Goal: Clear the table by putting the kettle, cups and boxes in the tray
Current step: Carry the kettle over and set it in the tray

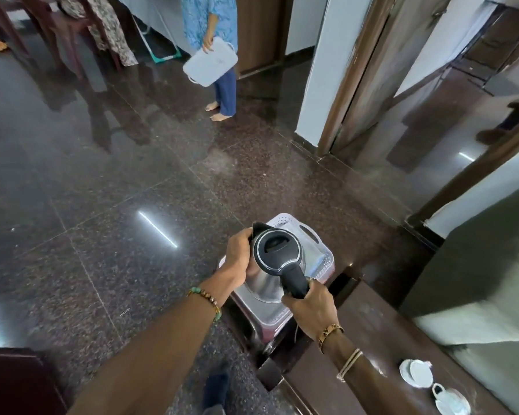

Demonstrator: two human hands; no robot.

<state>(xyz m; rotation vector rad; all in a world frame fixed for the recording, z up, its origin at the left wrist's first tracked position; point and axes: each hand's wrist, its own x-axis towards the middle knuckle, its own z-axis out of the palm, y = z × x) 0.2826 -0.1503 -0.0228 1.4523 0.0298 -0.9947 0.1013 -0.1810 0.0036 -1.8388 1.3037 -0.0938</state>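
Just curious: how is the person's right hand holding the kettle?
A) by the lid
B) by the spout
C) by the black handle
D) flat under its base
C: the right hand curls round the black handle of the kettle, while the left hand grips its steel side.

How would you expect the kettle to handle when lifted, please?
Probably rigid: the kettle has a steel body and hard black lid. Its polished side may be slippery, so the left hand cupping it likely only steadies. The right hand on the rear handle suggests it could tip forward if full.
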